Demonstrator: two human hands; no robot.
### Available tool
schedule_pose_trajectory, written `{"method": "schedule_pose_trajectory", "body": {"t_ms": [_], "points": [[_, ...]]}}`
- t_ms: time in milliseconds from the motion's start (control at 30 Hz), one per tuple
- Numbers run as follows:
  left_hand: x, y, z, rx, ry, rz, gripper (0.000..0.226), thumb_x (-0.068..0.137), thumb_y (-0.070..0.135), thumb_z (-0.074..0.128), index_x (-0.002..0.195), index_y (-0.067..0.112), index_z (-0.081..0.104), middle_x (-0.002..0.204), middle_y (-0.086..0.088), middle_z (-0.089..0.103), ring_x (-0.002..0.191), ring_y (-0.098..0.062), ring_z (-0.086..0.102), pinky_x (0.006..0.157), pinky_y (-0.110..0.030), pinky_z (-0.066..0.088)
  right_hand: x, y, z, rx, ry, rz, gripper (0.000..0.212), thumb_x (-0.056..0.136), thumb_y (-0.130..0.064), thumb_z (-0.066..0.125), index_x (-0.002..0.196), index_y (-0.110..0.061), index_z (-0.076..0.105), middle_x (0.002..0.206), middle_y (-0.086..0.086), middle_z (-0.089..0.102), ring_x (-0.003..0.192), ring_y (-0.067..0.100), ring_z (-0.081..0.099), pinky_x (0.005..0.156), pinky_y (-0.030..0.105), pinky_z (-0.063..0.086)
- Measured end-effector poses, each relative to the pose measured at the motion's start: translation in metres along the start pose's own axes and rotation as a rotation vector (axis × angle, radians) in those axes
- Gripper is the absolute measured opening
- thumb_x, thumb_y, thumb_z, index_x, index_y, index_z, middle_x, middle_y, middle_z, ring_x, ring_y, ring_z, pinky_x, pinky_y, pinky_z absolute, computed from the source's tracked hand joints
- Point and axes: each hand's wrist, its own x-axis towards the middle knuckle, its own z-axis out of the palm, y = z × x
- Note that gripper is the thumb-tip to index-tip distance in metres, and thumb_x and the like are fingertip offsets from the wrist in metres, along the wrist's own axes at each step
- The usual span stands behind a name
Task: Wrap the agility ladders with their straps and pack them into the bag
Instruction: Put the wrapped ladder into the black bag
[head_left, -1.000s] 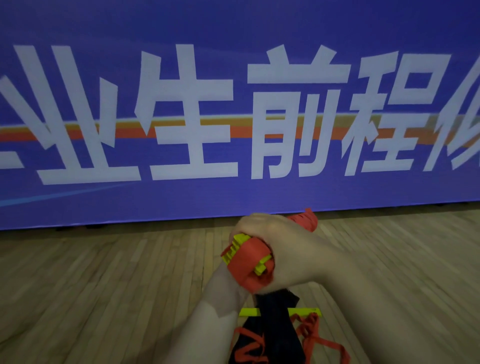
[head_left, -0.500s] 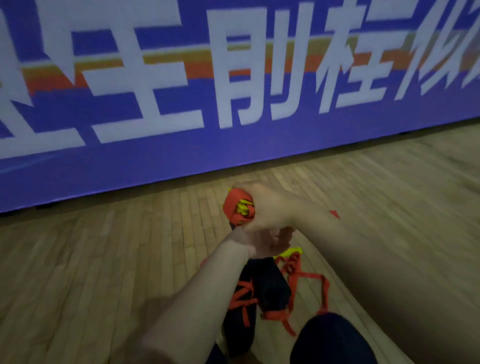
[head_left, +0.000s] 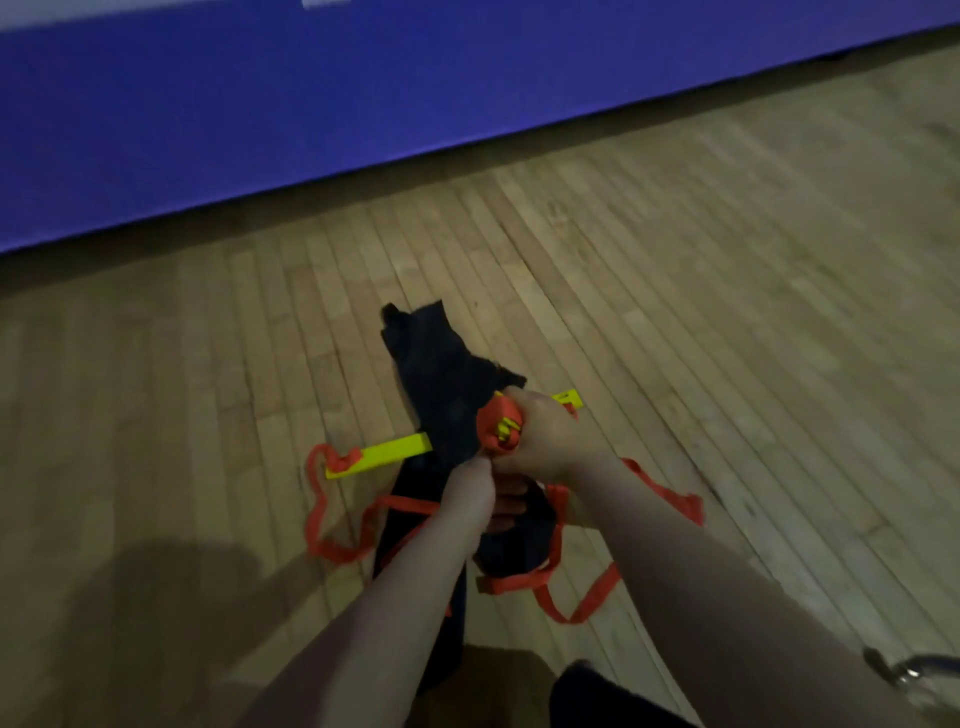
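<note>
Agility ladder (head_left: 379, 454), unwrapped one: yellow rung flat on floor (head_left: 208, 364) left of centre, orange straps (head_left: 332, 519) trailing loose, black bag (head_left: 441, 374) lying across it. Wrapped bundle (head_left: 500, 434) held mid-frame just above bag. Left hand (head_left: 483, 488) tucked beneath bundle, its grip impossible to tell. Right hand (head_left: 545, 441) clenched round bundle (likely to keep strap from unwinding). Bagging looks next.
</note>
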Motion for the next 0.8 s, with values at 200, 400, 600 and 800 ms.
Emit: {"method": "schedule_pose_trajectory", "body": {"t_ms": [200, 400, 600, 800], "points": [[0.083, -0.106, -0.025, 0.673, 0.045, 0.048, 0.015, 0.095, 0.029, 0.045, 0.087, 0.02, 0.054, 0.091, 0.002, 0.061, 0.088, -0.022, 0.06, 0.075, -0.034, 0.046, 0.036, 0.091, 0.067, -0.31, -0.152, 0.164, 0.052, 0.059, -0.031, 0.076, 0.103, -0.017, 0.051, 0.109, 0.009, 0.06, 0.102, 0.032, 0.058, 0.079, 0.033, 0.046], [0.122, -0.172, -0.011, 0.711, 0.012, 0.03, 0.035, 0.099, 0.033, 0.038, 0.129, 0.016, 0.043, 0.122, 0.004, 0.056, 0.108, -0.024, 0.056, 0.079, -0.019, 0.048, 0.026, 0.146, 0.119, -0.454, -0.286, 0.206, 0.054, 0.065, -0.03, 0.074, 0.112, -0.019, 0.05, 0.11, 0.004, 0.058, 0.105, 0.027, 0.056, 0.082, 0.032, 0.043], [0.148, -0.202, 0.005, 0.35, -0.128, 0.101, 0.079, 0.082, 0.024, 0.066, 0.145, 0.041, 0.021, 0.123, 0.016, 0.055, 0.113, -0.008, 0.053, 0.09, -0.036, 0.047, 0.022, 0.15, 0.145, -0.476, -0.429, 0.188, 0.057, 0.066, -0.03, 0.075, 0.116, -0.025, 0.048, 0.113, 0.002, 0.053, 0.104, 0.024, 0.055, 0.088, 0.036, 0.045], [0.167, -0.151, -0.006, 0.099, 0.144, 0.079, 0.011, 0.092, 0.023, 0.059, 0.087, 0.014, 0.059, 0.093, -0.005, 0.064, 0.09, -0.021, 0.062, 0.072, -0.029, 0.048, 0.027, 0.146, 0.137, -0.403, -0.361, 0.208, 0.061, 0.064, -0.034, 0.078, 0.118, -0.024, 0.05, 0.112, 0.0, 0.055, 0.102, 0.023, 0.056, 0.086, 0.035, 0.048]]}}
